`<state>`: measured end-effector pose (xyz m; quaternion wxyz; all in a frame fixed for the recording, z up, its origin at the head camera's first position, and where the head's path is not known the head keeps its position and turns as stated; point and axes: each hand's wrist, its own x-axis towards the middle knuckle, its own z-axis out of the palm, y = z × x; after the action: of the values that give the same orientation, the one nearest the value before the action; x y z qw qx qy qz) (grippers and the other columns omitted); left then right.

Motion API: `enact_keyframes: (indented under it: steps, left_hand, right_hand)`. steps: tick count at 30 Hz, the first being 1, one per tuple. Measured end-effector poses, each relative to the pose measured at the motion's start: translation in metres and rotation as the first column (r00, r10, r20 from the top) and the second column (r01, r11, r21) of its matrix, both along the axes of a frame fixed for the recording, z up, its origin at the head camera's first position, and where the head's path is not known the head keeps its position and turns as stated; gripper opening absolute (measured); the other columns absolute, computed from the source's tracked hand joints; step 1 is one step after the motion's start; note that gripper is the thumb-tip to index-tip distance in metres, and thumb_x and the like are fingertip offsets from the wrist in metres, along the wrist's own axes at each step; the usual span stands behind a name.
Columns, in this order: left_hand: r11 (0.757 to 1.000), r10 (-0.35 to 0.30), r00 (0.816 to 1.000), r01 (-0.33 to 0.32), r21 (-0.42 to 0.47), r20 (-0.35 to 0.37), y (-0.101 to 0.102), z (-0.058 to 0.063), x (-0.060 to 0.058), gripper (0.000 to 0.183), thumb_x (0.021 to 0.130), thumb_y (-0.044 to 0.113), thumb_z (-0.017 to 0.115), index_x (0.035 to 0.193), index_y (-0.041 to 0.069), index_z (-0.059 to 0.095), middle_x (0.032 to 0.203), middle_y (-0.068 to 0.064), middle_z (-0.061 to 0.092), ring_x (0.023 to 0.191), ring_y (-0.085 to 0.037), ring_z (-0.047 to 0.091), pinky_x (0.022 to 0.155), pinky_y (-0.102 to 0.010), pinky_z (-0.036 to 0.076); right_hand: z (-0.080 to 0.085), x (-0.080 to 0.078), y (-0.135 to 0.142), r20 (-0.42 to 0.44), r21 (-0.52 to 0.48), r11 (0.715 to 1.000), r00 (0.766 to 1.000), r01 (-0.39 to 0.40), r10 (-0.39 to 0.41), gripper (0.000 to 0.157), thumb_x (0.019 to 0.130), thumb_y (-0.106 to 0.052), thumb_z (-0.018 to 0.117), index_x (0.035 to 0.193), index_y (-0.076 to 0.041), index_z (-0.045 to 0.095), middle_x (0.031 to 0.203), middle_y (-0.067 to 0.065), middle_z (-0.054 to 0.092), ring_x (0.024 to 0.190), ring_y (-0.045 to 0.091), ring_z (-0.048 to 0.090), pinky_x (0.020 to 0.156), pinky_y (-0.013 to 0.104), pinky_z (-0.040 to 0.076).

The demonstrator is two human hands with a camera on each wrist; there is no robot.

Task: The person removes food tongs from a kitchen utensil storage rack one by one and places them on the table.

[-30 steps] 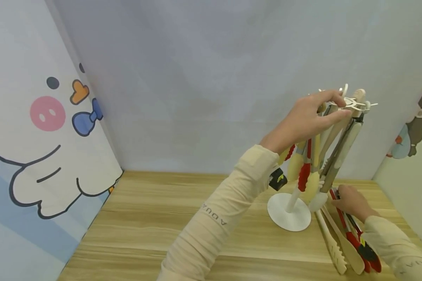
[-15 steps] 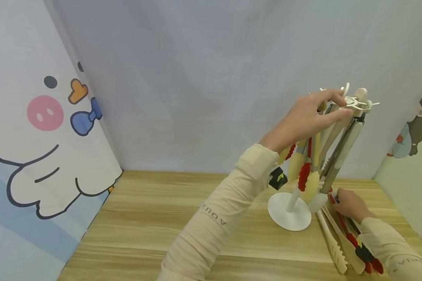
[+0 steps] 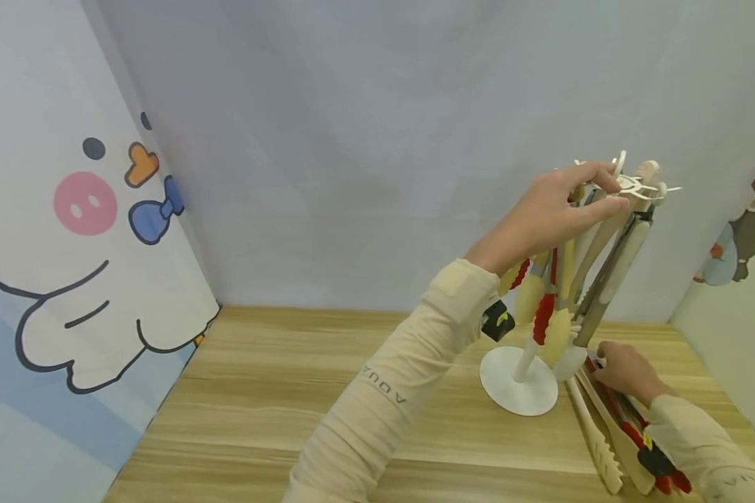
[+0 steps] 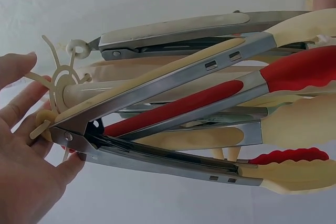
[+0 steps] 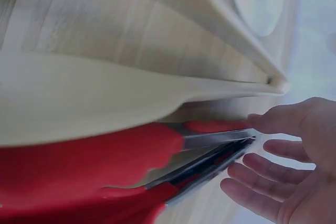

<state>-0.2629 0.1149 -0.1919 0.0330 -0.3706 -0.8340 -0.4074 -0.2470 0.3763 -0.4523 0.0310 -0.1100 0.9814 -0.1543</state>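
In the head view my left hand [image 3: 554, 209] is at the top of a white utensil rack [image 3: 519, 383], thumb and fingers round its hooked ring. Several tongs hang there; the left wrist view shows cream-tipped tongs [image 4: 163, 80] and red-tipped tongs [image 4: 184, 106] beside the palm. To the right of the rack's base, my right hand [image 3: 629, 370] pinches the handle end of red tongs [image 5: 79, 166] lying on the table. The thumb lies against the red handle, the other fingers on the far side. The sleeve and wrist camera cover part of these tongs in the head view.
A cream slotted pasta server [image 3: 598, 447] and a cream spoon-like utensil [image 3: 623, 447] lie left of the red tongs. They reach under the hanging utensils. Behind the wooden table [image 3: 321, 391] hangs a grey cloth [image 3: 352, 175]; printed panels stand on both sides.
My right hand has come slightly nearer, and the red tongs' handle end has shifted a little left and towards me. My left hand stays at the rack's top.
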Motion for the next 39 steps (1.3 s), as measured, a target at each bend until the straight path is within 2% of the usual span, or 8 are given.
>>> enact_keyframes:
  steps: [6, 12, 18, 22, 29, 34, 36, 39]
  left_hand:
    - [1.000, 0.000, 1.000, -0.001, 0.020, 0.013, -0.001, -0.001, -0.001, 0.018, 0.092, 0.039, 0.059, 0.105, 0.027, 0.061, 0.126, 0.024, 0.048, 0.096, 0.005, 0.042, 0.076, -0.015, 0.038]
    - [0.999, -0.005, 1.000, 0.004, 0.034, 0.027, 0.000, -0.001, -0.005, 0.016, 0.092, 0.039, 0.059, 0.103, 0.027, 0.062, 0.134, 0.026, 0.045, 0.119, 0.011, 0.035, 0.086, -0.013, 0.035]
    - [0.999, 0.014, 1.000, -0.014, 0.031, 0.009, 0.000, -0.002, -0.011, 0.015, 0.092, 0.037, 0.060, 0.102, 0.026, 0.064, 0.124, 0.021, 0.053, 0.101, 0.006, 0.043, 0.076, -0.014, 0.038]
    - [0.999, 0.036, 0.999, -0.037, 0.027, 0.009, 0.003, -0.001, -0.014, 0.014, 0.092, 0.036, 0.060, 0.101, 0.026, 0.065, 0.119, 0.020, 0.054, 0.093, 0.001, 0.044, 0.071, -0.016, 0.039]
    - [0.997, 0.077, 0.997, -0.077, 0.004, -0.015, 0.004, 0.002, -0.014, 0.019, 0.094, 0.030, 0.057, 0.108, 0.024, 0.067, 0.118, 0.017, 0.058, 0.096, 0.000, 0.046, 0.073, -0.015, 0.039]
    - [0.992, 0.111, 0.981, -0.119, -0.040, -0.156, 0.006, 0.006, -0.010, 0.025, 0.095, 0.019, 0.050, 0.113, 0.019, 0.068, 0.118, 0.012, 0.061, 0.106, -0.001, 0.047, 0.083, -0.011, 0.033]
    - [0.989, 0.127, 0.970, -0.140, -0.049, -0.207, 0.007, 0.007, -0.008, 0.028, 0.094, 0.014, 0.048, 0.112, 0.018, 0.069, 0.114, 0.010, 0.063, 0.104, -0.003, 0.047, 0.083, -0.011, 0.032]
    - [0.986, 0.138, 0.958, -0.156, -0.051, -0.251, 0.008, 0.008, -0.006, 0.033, 0.092, 0.007, 0.046, 0.111, 0.017, 0.071, 0.109, 0.009, 0.066, 0.097, -0.004, 0.049, 0.078, -0.012, 0.032]
  right_hand:
    - [0.011, 0.003, -0.003, -0.013, -0.078, 0.997, 1.000, -0.010, 0.009, 0.032, 0.081, -0.005, 0.065, 0.100, 0.018, 0.055, 0.070, 0.011, 0.059, 0.056, 0.020, 0.054, 0.051, 0.038, 0.045]
    - [0.028, 0.010, -0.001, -0.080, -0.157, 0.988, 0.996, 0.015, -0.028, 0.034, 0.084, -0.010, 0.066, 0.103, 0.016, 0.056, 0.079, 0.020, 0.063, 0.065, 0.030, 0.060, 0.055, 0.044, 0.049]
    - [0.038, 0.014, 0.008, -0.095, -0.227, 0.973, 0.993, 0.042, -0.065, 0.033, 0.089, -0.014, 0.064, 0.106, 0.014, 0.056, 0.087, 0.025, 0.063, 0.073, 0.037, 0.062, 0.057, 0.042, 0.050]
    - [0.047, 0.016, 0.013, -0.163, -0.266, 0.964, 0.984, 0.030, -0.076, 0.030, 0.090, -0.013, 0.063, 0.105, 0.012, 0.056, 0.089, 0.026, 0.064, 0.076, 0.040, 0.063, 0.057, 0.042, 0.050]
    - [0.072, 0.020, 0.013, -0.277, -0.336, 0.941, 0.952, 0.031, -0.130, 0.026, 0.090, -0.011, 0.062, 0.107, 0.008, 0.058, 0.089, 0.024, 0.064, 0.060, -0.001, 0.057, 0.049, 0.025, 0.047]
    - [0.089, 0.024, 0.007, -0.300, -0.409, 0.912, 0.938, 0.035, -0.170, 0.026, 0.091, -0.013, 0.062, 0.110, 0.005, 0.059, 0.083, -0.003, 0.063, 0.062, -0.006, 0.055, 0.050, 0.022, 0.047]
    - [0.095, 0.026, 0.004, -0.310, -0.429, 0.903, 0.933, 0.033, -0.181, 0.026, 0.091, -0.014, 0.062, 0.111, 0.003, 0.059, 0.082, -0.017, 0.058, 0.063, -0.007, 0.056, 0.051, 0.020, 0.047]
    - [0.103, 0.029, 0.000, -0.323, -0.460, 0.887, 0.927, 0.024, -0.192, 0.026, 0.091, -0.016, 0.062, 0.111, 0.001, 0.059, 0.084, -0.026, 0.054, 0.065, -0.008, 0.056, 0.052, 0.019, 0.046]
